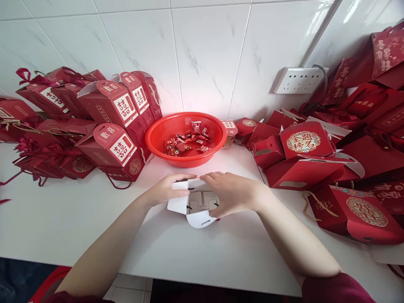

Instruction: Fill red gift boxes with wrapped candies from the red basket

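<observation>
A small gift box stands on the white table with its top flaps spread, showing its white inside and dark cord ends through the walls. My left hand grips the box's left flap and far corner, thumb over the flap. My right hand curves around the right side, fingers on the far edge and thumb at the near right corner. No candy shows inside the box. Just beyond it sits a red plastic basket with several wrapped candies in it.
Finished-looking red boxes are stacked at the left, some with ribbons. More red boxes, some open or flattened, crowd the right side. A white power strip with a grey cable is on the tiled wall. The white table ends near my body.
</observation>
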Available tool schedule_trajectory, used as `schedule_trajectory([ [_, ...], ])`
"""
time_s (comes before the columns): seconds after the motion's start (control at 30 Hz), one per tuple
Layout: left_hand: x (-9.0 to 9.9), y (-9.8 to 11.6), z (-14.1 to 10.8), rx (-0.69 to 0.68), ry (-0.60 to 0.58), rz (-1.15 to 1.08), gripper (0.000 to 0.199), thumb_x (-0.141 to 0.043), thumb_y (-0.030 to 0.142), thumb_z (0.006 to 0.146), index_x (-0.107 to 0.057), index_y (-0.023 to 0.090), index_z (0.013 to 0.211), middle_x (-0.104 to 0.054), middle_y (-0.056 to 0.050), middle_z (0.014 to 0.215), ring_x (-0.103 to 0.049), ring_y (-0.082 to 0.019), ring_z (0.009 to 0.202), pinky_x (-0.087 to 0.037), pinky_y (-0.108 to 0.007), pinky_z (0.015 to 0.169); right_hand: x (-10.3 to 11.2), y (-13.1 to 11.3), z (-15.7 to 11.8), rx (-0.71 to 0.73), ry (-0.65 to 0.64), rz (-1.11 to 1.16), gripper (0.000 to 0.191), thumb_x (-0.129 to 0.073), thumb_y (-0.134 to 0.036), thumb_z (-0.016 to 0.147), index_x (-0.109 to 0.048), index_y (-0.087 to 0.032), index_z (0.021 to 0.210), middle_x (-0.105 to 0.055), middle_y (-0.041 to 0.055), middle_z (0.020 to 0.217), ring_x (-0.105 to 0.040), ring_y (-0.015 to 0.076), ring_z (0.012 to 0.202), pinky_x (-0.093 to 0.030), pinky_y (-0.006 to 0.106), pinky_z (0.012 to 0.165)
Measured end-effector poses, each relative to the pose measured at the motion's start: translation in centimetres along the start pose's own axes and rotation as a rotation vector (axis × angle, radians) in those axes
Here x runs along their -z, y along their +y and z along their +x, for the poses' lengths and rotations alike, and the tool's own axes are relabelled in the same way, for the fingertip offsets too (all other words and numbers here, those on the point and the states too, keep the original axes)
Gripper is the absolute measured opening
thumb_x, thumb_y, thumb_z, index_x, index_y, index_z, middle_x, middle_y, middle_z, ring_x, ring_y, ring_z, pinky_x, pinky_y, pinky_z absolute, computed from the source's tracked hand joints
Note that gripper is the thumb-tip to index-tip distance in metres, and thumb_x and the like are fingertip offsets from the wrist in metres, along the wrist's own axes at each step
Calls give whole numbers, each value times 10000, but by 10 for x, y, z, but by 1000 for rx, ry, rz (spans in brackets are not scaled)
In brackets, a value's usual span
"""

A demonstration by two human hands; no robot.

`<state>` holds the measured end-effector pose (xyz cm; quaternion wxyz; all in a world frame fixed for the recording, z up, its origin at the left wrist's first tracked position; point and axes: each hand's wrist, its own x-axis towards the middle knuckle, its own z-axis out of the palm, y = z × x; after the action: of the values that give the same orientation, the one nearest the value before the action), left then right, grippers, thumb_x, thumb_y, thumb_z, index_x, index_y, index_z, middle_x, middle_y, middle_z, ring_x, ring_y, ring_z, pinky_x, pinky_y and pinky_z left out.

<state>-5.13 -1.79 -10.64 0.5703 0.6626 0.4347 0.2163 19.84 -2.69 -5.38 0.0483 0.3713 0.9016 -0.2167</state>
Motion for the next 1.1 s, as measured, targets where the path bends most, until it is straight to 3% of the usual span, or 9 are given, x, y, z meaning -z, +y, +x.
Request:
schedule_trajectory([
  [0.13, 2, -1, 1, -47, 76, 34, 601, -720, 380, 790, -562, 235, 1352, -582, -90, 1378, -547, -290, 1264, -482, -380, 1014, 7, 7, -11, 57, 38, 22, 867, -728, -494, 699, -447, -173, 1454, -511, 138, 1431, -455, 364, 1299, -388, 469, 1055],
  [0.33, 4, -5, 3, -108, 191, 39, 445, -665, 435, 842, -634, 215, 1228, -680, -85, 1152, -638, -233, 1027, -511, -323, 853, 24, 11, -22, 39, 135, 92, 365, -559, -328, 914, -650, -232, 1253, -620, 78, 1285, -612, 265, 1092, -475, 398, 936],
  [0.47, 9, 3, -3, -163, 372, 130, 346, -651, 453, 858, -686, 214, 1106, -700, -59, 1044, -635, -193, 912, -509, -298, 796, 22, 10, -12, 55, 242, 60, 254, -532, -285, 940, -725, -226, 1094, -596, 90, 1314, -627, 266, 1064, -495, 396, 899],
  [0.57, 23, 22, -7, -223, 512, 202, 304, -653, 458, 853, -713, 200, 1001, -706, -48, 949, -625, -164, 811, -515, -285, 747, 18, 11, -6, 78, 248, 56, 254, -539, -309, 933, -726, -235, 1088, -562, 88, 1365, -613, 292, 1108, -494, 419, 921],
  [0.7, 61, 54, 8, -252, 599, 357, 302, -638, 444, 864, -720, 200, 1022, -723, -43, 914, -644, -152, 787, -522, -281, 755, 23, 16, -11, 68, 254, 101, 311, -558, -294, 919, -671, -231, 1202, -583, 90, 1342, -606, 288, 1118, -503, 406, 905],
  [0.8, 96, 66, 43, -125, 507, 593, 330, -614, 441, 887, -704, 182, 1070, -725, -50, 992, -662, -164, 927, -516, -293, 879, 30, 17, -17, 65, 286, 110, 325, -550, -276, 927, -647, -214, 1231, -624, 85, 1291, -610, 274, 1110, -498, 390, 900],
  [0.97, 129, 54, 106, 133, 231, 790, 335, -577, 388, 949, -612, 139, 1171, -639, -80, 1149, -643, -191, 973, -561, -371, 838, 37, 14, -26, 34, 279, 87, 328, -534, -297, 942, -643, -184, 1230, -689, 97, 1190, -638, 272, 1072, -496, 378, 879],
  [1.03, 132, 48, 121, 177, 152, 847, 282, -603, 359, 936, -627, 146, 1120, -652, -72, 1087, -644, -173, 908, -564, -353, 790, 39, 14, -29, 43, 265, 92, 324, -525, -312, 948, -644, -180, 1219, -703, 97, 1159, -650, 266, 1050, -500, 359, 844],
  [1.1, 135, 43, 129, 195, 110, 901, 262, -759, 350, 791, -683, 151, 943, -679, -37, 903, -633, -160, 760, -533, -306, 709, 41, 17, -31, 23, 283, 87, 314, -520, -322, 953, -642, -190, 1210, -708, 93, 1139, -657, 264, 1028, -499, 346, 806],
])
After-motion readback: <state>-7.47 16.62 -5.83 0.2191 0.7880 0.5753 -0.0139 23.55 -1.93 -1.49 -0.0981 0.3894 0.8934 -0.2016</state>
